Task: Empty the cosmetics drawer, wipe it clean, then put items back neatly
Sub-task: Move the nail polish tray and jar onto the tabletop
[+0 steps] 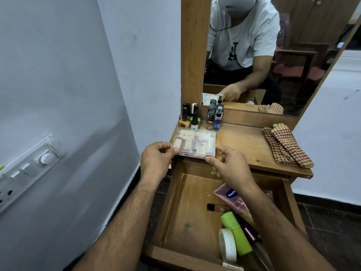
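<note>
I've got the clear plastic case (193,143) pinched at its near edge, left hand (156,161) on the left corner w/ thumb on top, right hand (230,169) on the right corner, thumb tip against the front rim; both clamped on it, fingers curled under; it sits on the front-left of the dresser top (244,145), near edge at the lip above the open drawer (187,208). Handling, my guess: light, rigid shell, slick sides, so corners are the place to hold, not the flat lid; contents prob loose, so keep it level or they'll rattle; thin plastic may crack if squeezed hard. Looks: flat rectangular box, see-through, packed w/ small cream and pinkish tubes or bottles lying side by side; can't read any labels. Behind it stand nail polish bottles (188,120) and two small spray bottles (214,121), just beside the mirror frame (195,55); a checked cloth (285,147) lies folded at the right of the top. Drawer not yet empty: pink Vaseline tube (232,196), green bottle (236,233), white round jar (227,245), a small dark vial (216,207) left in it; wiping comes after.
</note>
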A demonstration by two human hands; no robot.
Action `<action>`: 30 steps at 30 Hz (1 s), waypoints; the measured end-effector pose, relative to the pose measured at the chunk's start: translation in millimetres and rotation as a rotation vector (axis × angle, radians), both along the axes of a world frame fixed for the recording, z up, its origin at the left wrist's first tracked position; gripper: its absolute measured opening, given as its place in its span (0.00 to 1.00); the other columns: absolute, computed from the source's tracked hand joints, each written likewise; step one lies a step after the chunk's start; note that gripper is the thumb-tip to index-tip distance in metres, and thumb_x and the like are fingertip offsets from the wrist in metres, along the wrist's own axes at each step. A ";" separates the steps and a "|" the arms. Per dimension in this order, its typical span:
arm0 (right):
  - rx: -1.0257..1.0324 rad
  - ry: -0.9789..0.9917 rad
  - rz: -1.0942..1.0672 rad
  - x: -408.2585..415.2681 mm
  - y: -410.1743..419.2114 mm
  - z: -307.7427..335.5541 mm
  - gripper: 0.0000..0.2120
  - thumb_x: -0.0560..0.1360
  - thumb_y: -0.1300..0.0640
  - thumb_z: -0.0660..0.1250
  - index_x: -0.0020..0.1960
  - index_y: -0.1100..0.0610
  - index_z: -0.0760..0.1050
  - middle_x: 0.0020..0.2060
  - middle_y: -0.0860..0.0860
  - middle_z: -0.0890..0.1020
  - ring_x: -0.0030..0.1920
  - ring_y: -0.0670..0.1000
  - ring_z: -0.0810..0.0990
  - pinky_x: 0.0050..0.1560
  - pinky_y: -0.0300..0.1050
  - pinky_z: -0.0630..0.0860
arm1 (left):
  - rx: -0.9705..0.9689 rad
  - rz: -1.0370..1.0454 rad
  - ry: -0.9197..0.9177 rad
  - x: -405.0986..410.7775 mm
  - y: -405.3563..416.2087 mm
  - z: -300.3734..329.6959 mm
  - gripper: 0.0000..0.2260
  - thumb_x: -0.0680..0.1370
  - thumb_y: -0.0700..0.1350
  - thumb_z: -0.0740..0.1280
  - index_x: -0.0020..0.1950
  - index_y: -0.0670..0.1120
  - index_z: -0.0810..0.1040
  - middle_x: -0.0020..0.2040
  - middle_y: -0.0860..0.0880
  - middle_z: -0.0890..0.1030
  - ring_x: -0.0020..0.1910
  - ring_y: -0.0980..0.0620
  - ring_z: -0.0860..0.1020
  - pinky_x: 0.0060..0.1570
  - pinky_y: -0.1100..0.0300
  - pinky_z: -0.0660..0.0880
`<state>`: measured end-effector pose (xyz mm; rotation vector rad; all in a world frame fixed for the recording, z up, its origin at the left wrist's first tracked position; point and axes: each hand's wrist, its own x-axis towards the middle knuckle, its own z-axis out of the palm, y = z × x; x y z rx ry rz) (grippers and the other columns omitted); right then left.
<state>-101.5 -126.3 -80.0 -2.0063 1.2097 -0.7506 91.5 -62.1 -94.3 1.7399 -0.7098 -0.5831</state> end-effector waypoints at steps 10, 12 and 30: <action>-0.059 0.027 -0.044 2.2 3.8 -1.2 0.27 0.77 0.53 0.71 0.74 0.54 0.69 0.48 0.50 0.85 0.41 0.41 0.79 0.52 0.47 0.82 | -0.006 0.000 -0.023 0.4 -0.6 -0.2 0.13 0.74 0.47 0.75 0.57 0.46 0.84 0.48 0.48 0.85 0.42 0.53 0.82 0.50 0.51 0.82; -0.059 0.035 -0.046 2.2 4.0 -1.0 0.27 0.77 0.53 0.71 0.74 0.54 0.68 0.50 0.52 0.85 0.41 0.41 0.79 0.51 0.45 0.82 | 0.004 -0.006 -0.026 0.8 -0.7 0.1 0.13 0.74 0.48 0.75 0.57 0.46 0.84 0.47 0.48 0.85 0.44 0.52 0.83 0.50 0.50 0.82; 0.266 0.513 0.121 -81.6 39.1 15.1 0.06 0.76 0.63 0.69 0.44 0.52 0.79 0.40 0.49 0.83 0.39 0.49 0.84 0.37 0.46 0.81 | 0.590 -0.768 -0.369 -109.6 41.7 3.3 0.08 0.75 0.56 0.72 0.42 0.53 0.80 0.35 0.55 0.82 0.31 0.60 0.78 0.32 0.64 0.72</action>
